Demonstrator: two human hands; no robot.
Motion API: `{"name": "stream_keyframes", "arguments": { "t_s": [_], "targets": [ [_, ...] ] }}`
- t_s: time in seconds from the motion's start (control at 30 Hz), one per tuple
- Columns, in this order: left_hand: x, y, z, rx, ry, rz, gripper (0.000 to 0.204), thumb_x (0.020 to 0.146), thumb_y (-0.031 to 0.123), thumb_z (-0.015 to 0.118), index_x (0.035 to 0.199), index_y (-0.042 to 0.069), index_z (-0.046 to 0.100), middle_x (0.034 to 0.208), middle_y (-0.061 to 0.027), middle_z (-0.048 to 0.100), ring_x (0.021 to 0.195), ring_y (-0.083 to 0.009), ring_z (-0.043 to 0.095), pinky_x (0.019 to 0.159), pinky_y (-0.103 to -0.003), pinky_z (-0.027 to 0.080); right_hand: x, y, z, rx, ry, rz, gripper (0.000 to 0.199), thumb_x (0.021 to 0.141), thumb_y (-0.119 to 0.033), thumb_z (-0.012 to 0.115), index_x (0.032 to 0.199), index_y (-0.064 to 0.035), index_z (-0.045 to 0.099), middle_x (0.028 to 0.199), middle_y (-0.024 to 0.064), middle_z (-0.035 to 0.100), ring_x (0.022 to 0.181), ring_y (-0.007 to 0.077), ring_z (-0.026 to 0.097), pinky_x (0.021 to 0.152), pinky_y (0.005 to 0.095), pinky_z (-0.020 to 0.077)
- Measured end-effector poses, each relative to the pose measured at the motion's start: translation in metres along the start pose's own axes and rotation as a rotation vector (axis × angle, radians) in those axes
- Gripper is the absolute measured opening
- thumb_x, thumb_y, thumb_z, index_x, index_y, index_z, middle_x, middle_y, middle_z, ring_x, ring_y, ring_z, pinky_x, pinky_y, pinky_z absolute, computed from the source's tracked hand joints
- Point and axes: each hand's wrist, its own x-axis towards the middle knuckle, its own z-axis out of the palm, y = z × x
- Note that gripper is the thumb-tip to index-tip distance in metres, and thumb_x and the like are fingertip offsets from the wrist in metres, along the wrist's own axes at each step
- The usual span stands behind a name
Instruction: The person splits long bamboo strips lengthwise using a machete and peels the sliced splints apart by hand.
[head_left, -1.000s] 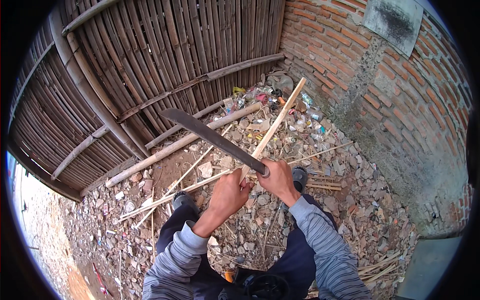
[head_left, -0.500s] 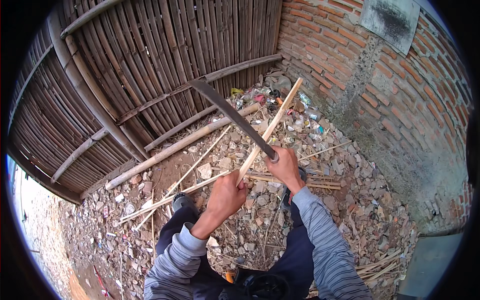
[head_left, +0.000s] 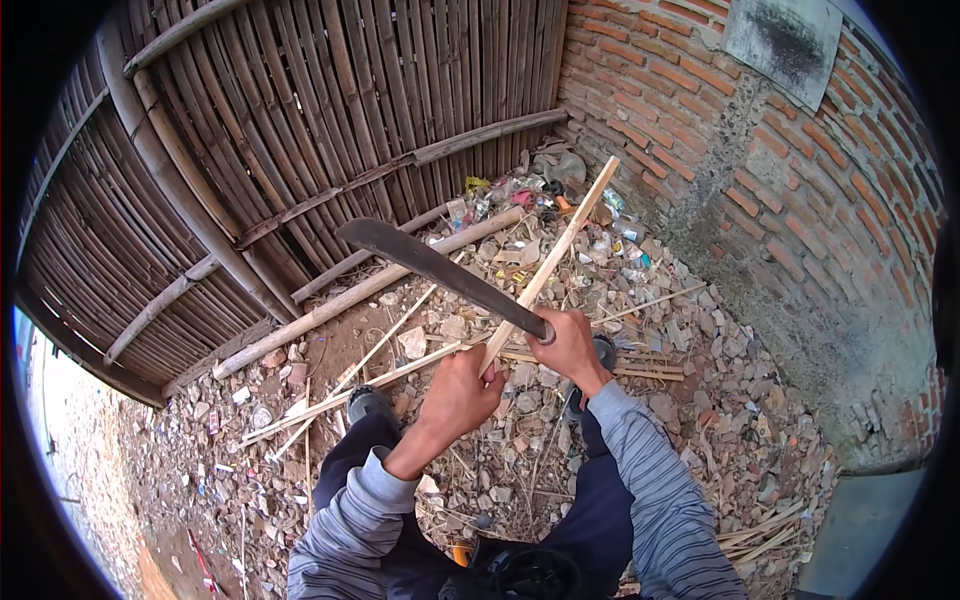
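My left hand (head_left: 460, 390) is closed round the near end of a pale wooden strip (head_left: 565, 240), which slants up and away to the right. In my right hand (head_left: 566, 346) is the handle of a machete (head_left: 430, 265); the fingers wrap it and hide most of the handle. The dark, slightly curved blade points up and to the left. It crosses over the strip a short way above my hands. Whether the edge touches the wood I cannot tell.
Rubble and stones (head_left: 520, 400) cover the ground, with long pale strips (head_left: 350, 400) lying at the left and more strips (head_left: 760, 535) at the lower right. A bamboo fence (head_left: 330, 110) rises at the far left, a brick wall (head_left: 690, 120) at the right. A bamboo pole (head_left: 320, 320) lies along the fence foot.
The machete blade has swung down and to the left, its tip now lower, and lies flatter across the strip. My right hand has moved slightly down; my left still grips the strip.
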Motion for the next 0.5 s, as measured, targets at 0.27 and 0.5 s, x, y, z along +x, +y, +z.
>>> {"name": "stream_keyframes", "arguments": {
  "t_s": [0.27, 0.5],
  "targets": [
    [0.003, -0.006, 0.004, 0.034, 0.057, 0.002, 0.029, 0.087, 0.014, 0.077, 0.076, 0.0, 0.054, 0.065, -0.021, 0.061, 0.064, -0.0417, 0.066, 0.062, -0.047, 0.051, 0.016, 0.018, 0.002, 0.013, 0.054, 0.006, 0.007, 0.079, -0.013, 0.073, 0.08, -0.0067, 0.069, 0.065, 0.018, 0.064, 0.065, 0.0423, 0.067, 0.059, 0.0481, 0.0511],
    [0.001, -0.005, -0.002, -0.034, 0.022, -0.005, 0.032, 0.086, 0.015, 0.079, 0.074, 0.0, 0.053, 0.063, -0.019, 0.059, 0.061, -0.0391, 0.062, 0.061, -0.046, 0.049, 0.003, -0.006, 0.008, 0.092, 0.055, 0.016, 0.009, 0.079, -0.014, 0.074, 0.085, -0.0068, 0.073, 0.068, 0.0184, 0.067, 0.066, 0.0409, 0.069, 0.059, 0.0474, 0.0531]
  ]
}}
